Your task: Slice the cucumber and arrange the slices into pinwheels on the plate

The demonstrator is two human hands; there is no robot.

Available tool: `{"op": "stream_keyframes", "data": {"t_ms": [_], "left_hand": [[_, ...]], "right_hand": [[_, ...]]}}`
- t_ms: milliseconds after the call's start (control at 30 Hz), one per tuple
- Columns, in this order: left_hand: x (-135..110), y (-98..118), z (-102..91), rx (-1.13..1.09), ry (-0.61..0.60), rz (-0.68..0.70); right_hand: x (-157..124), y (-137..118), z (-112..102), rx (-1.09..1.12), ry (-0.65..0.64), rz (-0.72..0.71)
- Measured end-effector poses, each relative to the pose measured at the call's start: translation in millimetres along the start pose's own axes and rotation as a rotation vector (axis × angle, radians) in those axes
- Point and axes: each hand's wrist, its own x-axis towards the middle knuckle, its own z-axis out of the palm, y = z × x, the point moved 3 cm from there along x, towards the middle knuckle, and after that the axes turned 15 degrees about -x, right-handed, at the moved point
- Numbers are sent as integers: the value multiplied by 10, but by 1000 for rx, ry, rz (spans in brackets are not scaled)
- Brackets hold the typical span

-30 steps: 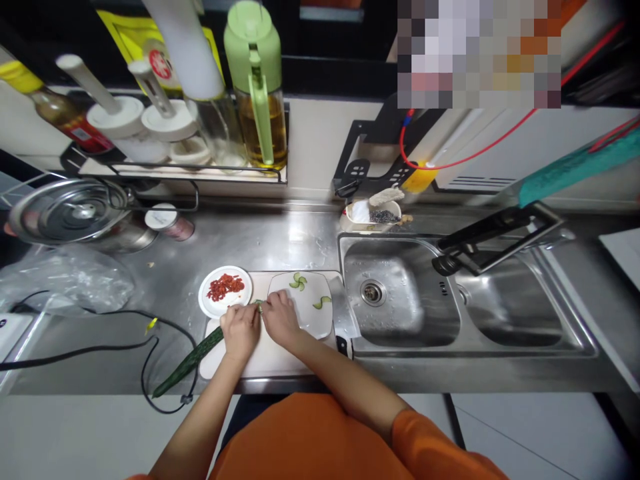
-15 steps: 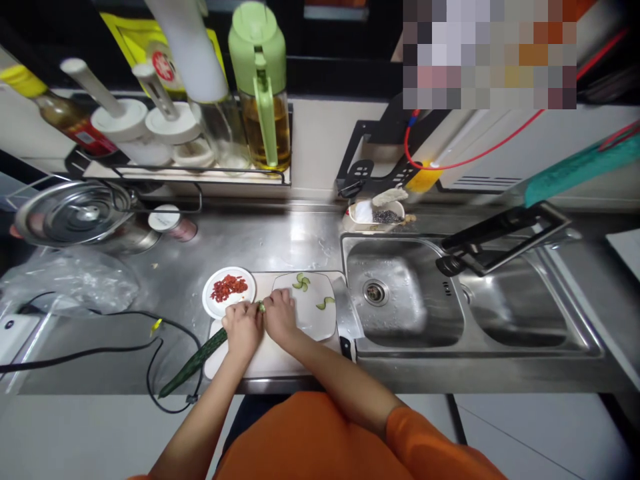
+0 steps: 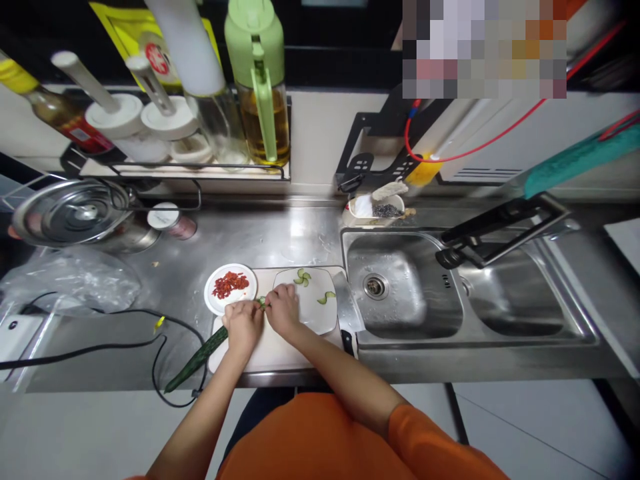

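My left hand (image 3: pixel 243 325) is closed over small green cucumber pieces (image 3: pixel 261 302) at the near side of a round white plate. Against those same pieces my right hand (image 3: pixel 283 311) has its fingers bent and pressed together, partly over a square white plate (image 3: pixel 315 317). A long dark cucumber (image 3: pixel 197 360) runs from beside my left hand down past the edge of the cutting board (image 3: pixel 255 360). Thin cucumber slices (image 3: pixel 302 277) lie fanned on the square plate, with more slices (image 3: pixel 327 298) to their right. The fingers hide much of what they touch.
Chopped red pieces (image 3: pixel 230 285) fill the round plate (image 3: pixel 212 301). A cleaver (image 3: pixel 350 308) rests at the board's right edge, beside the double sink (image 3: pixel 407 337). A black cable (image 3: pixel 185 325) loops at left. Behind stand a lidded pot (image 3: pixel 83 213) and an oil bottle (image 3: pixel 257 80).
The whole view has shifted slightly. Both hands stay at the cucumber pieces, with only a small movement of the fingers.
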Motion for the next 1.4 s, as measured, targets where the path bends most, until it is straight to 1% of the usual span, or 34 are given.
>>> {"op": "stream_keyframes", "data": {"t_ms": [167,233,300,367,433,500,567,633,733,900,1000,1067,1133,1167,1200,1300,1333,1400], "left_hand": [[-15,3,-35,-3,6,29],[-37,-21,-82,-57,10,46],[-63,-59,-136,-163,-10,49],[-84,-112,-174,-288,-46,-13],[-92,-168,-176,-387,-80,-129],[-85,-203,-141,-454,-116,-230],[-62,-200,-89,-487,-149,-271],[-35,-165,-48,-453,-161,-260],[-11,-73,-21,-297,-146,-194],[-10,65,4,-45,-154,-110],[-9,87,-15,-60,-129,-96],[-3,88,-54,-182,-80,-119],[4,99,-79,-360,-59,-190],[5,113,-73,-466,-79,-253],[4,136,-51,-583,-124,-336],[-24,268,81,-953,-331,-630],[-35,323,127,-1051,-383,-717],[-43,428,207,-1189,-454,-837]], "right_hand": [[3,13,-37,38,26,-18],[-12,35,-51,81,32,-19],[-31,61,-58,146,24,-26],[-42,88,-53,232,-2,-25],[-40,108,-36,335,-33,-15],[-26,122,-10,433,-45,14],[-7,136,23,504,-41,59],[10,154,58,555,-27,113],[25,180,101,642,-5,177],[34,205,122,858,-30,199],[16,244,85,984,-44,231],[-21,283,33,1059,-56,233],[-82,335,-32,1113,-72,223],[-120,366,-68,1137,-75,216],[-162,399,-105,1158,-72,209],[-293,506,-197,1189,-63,188],[-333,543,-218,1185,-65,189],[-404,625,-249,1165,-65,212]]}}
